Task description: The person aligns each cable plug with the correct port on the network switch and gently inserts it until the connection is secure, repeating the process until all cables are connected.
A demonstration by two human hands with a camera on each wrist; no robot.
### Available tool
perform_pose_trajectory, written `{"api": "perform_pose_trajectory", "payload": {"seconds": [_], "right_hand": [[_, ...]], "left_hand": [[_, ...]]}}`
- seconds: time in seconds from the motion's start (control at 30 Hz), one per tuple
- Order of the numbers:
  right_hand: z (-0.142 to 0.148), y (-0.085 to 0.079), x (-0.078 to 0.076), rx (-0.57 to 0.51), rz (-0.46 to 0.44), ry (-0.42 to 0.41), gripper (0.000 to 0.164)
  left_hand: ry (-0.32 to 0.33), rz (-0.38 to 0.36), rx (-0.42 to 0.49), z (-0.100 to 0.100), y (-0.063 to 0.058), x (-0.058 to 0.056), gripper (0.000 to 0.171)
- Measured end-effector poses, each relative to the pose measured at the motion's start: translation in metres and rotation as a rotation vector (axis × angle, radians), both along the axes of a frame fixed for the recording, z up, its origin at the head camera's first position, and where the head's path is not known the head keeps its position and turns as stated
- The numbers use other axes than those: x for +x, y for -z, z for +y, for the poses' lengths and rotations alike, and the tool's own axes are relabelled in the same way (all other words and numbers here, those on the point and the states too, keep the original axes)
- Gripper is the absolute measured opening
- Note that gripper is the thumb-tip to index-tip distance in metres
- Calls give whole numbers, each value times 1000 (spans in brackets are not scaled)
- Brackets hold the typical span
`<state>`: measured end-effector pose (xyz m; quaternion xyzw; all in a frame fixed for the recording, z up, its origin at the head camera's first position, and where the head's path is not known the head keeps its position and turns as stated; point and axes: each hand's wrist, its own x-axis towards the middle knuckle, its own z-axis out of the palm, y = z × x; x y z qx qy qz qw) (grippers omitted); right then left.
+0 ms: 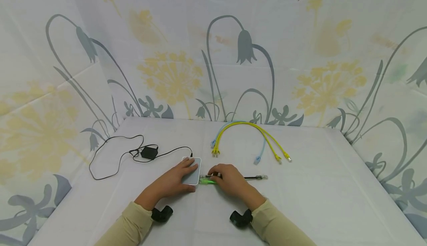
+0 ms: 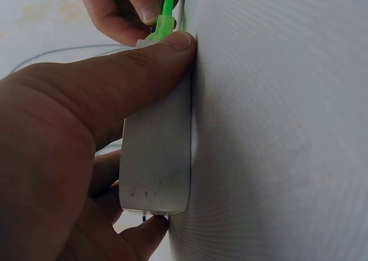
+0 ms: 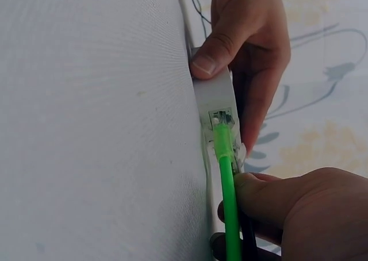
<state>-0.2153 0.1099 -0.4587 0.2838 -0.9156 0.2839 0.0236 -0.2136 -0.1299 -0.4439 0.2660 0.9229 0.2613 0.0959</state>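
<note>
A small white router with a grey top lies on the table, its ports facing right. My left hand grips it, fingers over the top and thumb along the near side. A green network cable has its plug at one port, seen in the right wrist view. Beside it runs a short black network cable, its far plug lying to the right. My right hand pinches the black cable close to the router's port side; its near plug is mostly hidden by fingers.
Two yellow network cables and a light blue one lie curved behind the hands. On the left, a black power adapter has a thin cord, which runs to the router's back. A patterned cloth hangs behind the white table.
</note>
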Motion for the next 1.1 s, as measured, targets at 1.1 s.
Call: {"api": "perform_pose_trajectory", "payload": {"seconds": [1.1], "right_hand": [[2,1,-1,-42,-63,24,10]], "left_hand": [[9,2,3,-1,0,0,76]]}}
